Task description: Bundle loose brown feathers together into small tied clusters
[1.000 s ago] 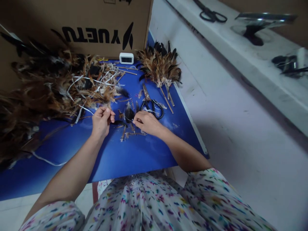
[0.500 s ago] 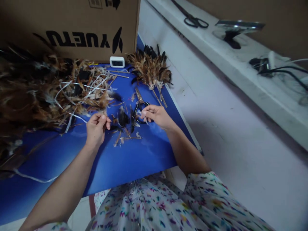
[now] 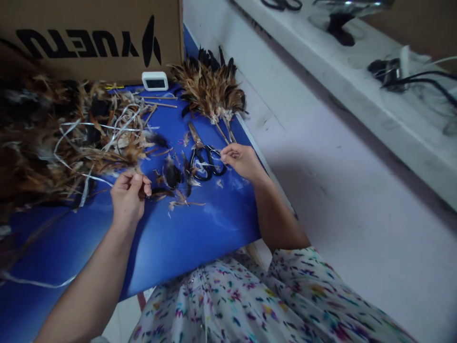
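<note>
My left hand [image 3: 129,195] is closed in a pinch at the near edge of a heap of brown and black feathers [image 3: 117,155]. A white ribbon [image 3: 102,179] runs up to its fingers; whether they grip it is unclear. My right hand [image 3: 243,159] is also pinched, beside the right handle loop of black-handled scissors [image 3: 200,150]. A thin white strand shows by its fingertips, but what they hold is too small to make out. A white scrap [image 3: 203,166] lies at the scissors' handles. Loose dark feathers [image 3: 172,175] lie between the hands.
A tied bunch of brown feathers [image 3: 211,90] with bare stems rests at the table's right edge, by the wall. Behind stand a small white display device [image 3: 154,81] and a cardboard box [image 3: 89,19]. Cables [image 3: 410,78] lie on the ledge at right.
My right hand has drawn off the scissors toward the right. The white scrap that was at its fingers now lies by the handles. My left hand stays pinched by the heap. The view has shifted.
</note>
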Demonstrator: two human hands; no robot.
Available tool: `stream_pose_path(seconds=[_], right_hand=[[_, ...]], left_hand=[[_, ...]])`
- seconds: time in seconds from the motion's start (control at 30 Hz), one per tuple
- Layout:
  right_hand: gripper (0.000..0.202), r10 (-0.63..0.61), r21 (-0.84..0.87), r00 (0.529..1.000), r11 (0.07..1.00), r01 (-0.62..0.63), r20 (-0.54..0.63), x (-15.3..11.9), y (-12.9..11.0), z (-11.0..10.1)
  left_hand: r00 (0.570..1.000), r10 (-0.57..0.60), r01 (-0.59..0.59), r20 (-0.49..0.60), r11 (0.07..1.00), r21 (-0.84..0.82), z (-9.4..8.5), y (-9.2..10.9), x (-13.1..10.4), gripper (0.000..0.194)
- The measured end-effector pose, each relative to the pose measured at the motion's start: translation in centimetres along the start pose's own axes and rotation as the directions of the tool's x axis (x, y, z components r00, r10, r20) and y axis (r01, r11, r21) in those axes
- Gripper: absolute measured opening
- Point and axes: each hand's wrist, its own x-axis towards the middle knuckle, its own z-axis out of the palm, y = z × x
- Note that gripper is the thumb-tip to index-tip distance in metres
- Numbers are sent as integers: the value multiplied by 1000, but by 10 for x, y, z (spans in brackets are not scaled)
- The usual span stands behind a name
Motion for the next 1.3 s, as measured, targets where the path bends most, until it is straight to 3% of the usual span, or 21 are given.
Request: stream_pose_path(seconds=[0.13,0.23,0.4,0.57,0.67,0.8,0.93,1.1,1.3], right_hand=[[11,-202,-297,975,940,166,-96,-2,1,3],[11,-294,-348,954,901,258,-55,-6,-9,9],[9,-327,-271,937,897,349,125,-19,-32,35],[9,-342,-333,828,795,507,444,-32,-48,71],[13,-273,-436,811,732,524,517,-34,-54,84],[19,-250,-472,827,723,505,503,-34,-56,88],[12,-273,-254,874,884,393,401,-34,-51,79],[14,-96,-4,958,995,101,271,-43,-45,53],[22,15,157,983,987,-44,183,-61,-40,8]], left_hand=[[1000,7,-7,-7,1000,-5,1,1,-1,39],[1000,13,-13,-15,1000,-17,2,0,0,40],[1000,13,-14,-9,1000,-26,1,-1,1,43],[999,40,-40,9,998,-44,2,-4,2,42],[999,41,-41,2,998,-46,3,-5,2,41],[999,32,-32,-9,998,-51,3,-6,2,38],[1000,15,-16,-12,997,-76,3,-6,2,35],[1000,15,-15,-3,997,-73,3,-6,3,33],[1000,26,-25,12,996,-90,2,-7,4,33]])
